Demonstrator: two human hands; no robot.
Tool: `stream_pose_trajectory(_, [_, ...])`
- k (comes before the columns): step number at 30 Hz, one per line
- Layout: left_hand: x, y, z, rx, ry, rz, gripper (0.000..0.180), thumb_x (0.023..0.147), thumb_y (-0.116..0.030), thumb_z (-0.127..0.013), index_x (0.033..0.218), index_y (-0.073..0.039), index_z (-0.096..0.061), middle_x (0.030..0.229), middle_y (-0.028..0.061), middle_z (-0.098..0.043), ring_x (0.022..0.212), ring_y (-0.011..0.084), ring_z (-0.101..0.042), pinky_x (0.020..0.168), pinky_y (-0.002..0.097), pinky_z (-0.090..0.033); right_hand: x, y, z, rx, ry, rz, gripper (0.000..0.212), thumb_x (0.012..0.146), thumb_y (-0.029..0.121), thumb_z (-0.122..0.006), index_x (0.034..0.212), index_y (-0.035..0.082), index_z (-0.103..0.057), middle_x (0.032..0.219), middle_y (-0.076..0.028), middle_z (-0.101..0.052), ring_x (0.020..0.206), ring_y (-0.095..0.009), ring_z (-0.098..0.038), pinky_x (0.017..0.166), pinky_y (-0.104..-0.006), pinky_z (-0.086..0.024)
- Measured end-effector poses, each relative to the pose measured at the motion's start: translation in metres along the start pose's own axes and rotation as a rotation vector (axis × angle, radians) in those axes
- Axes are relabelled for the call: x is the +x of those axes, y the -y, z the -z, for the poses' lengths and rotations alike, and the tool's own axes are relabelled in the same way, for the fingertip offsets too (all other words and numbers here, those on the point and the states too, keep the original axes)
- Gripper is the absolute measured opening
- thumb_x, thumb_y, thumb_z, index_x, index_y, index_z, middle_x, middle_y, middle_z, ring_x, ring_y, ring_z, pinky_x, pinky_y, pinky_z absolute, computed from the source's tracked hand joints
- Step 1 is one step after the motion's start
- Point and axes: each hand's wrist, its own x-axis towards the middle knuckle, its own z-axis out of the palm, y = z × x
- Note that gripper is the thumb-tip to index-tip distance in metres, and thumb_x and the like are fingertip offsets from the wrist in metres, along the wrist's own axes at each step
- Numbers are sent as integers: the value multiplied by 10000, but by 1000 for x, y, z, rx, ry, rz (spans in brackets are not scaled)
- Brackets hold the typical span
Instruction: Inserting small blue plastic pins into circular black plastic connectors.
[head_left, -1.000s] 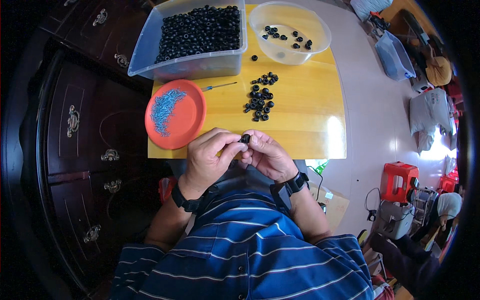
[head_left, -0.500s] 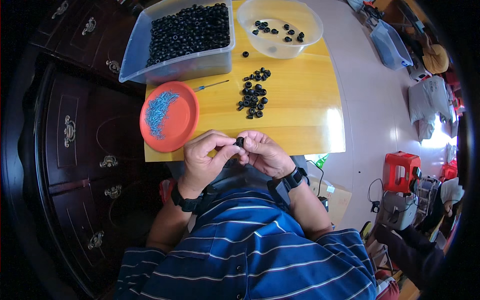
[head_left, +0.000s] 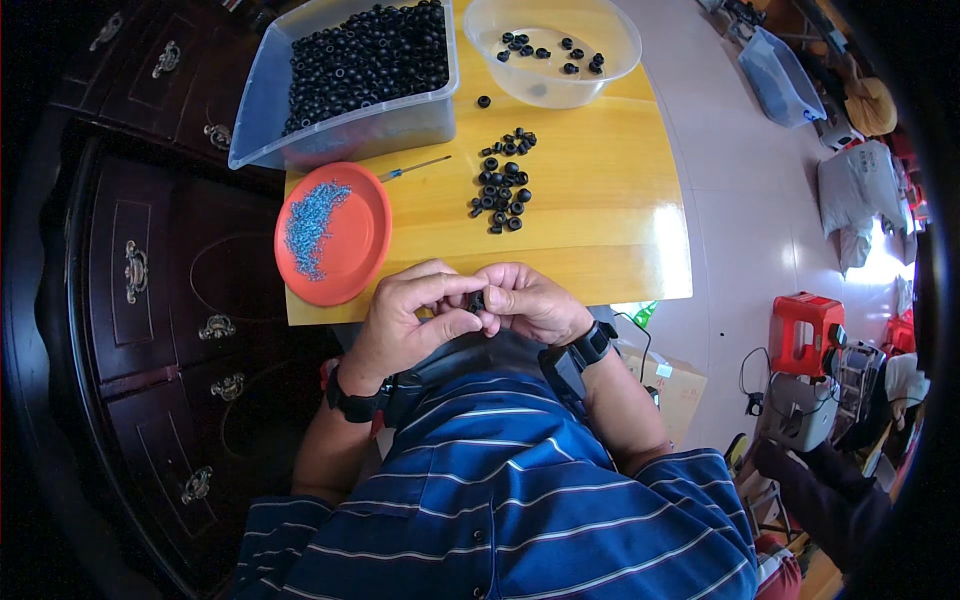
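Note:
Just over the table's near edge, my left hand [head_left: 412,310] and my right hand [head_left: 530,302] meet around a small round black plastic part [head_left: 476,300]. The right fingers pinch it, and the left thumb and fingers close in against its left side. Much of the part is hidden by fingertips. Beyond my hands lies a loose group of similar black knob-like parts [head_left: 503,190], with one lone black part [head_left: 484,101] farther off. A red plate [head_left: 360,265] holding small silvery-blue screws [head_left: 312,225] sits left of my hands.
A screwdriver [head_left: 415,168] lies beside the plate on the yellow table [head_left: 600,220]. At the far left stands a translucent bin [head_left: 380,130] full of black parts. A clear round bowl [head_left: 560,90] holds several more. Dark drawers [head_left: 135,320] flank the left; a red stool [head_left: 803,335] stands right.
My left hand's thumb has shifted slightly down and away from the black part, while both hands still work on it. The view has shifted a little; the things on the table lie unchanged.

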Motion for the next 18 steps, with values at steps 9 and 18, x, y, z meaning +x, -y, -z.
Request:
stream_pose_trajectory(9, [4,0,-3,120,-101,-124,248,833,-116,-812,1029,-5,-707,774,55,-616,648,130,-594,603,253,-469,5,-4,-7,68,19,35,316,970,317,-682,1083,22,-665,875,-26,-675,747,-87,-646,700,-207,-546])
stream_pose_trajectory(18, [0,2,-7,130,-180,-170,234,824,-99,-815,1011,-21,-700,753,57,-612,634,137,-596,599,261,-463,6,-4,-13,8,3,58,286,950,310,-710,1021,35,-677,857,-21,-682,730,-77,-640,694,-204,-544])
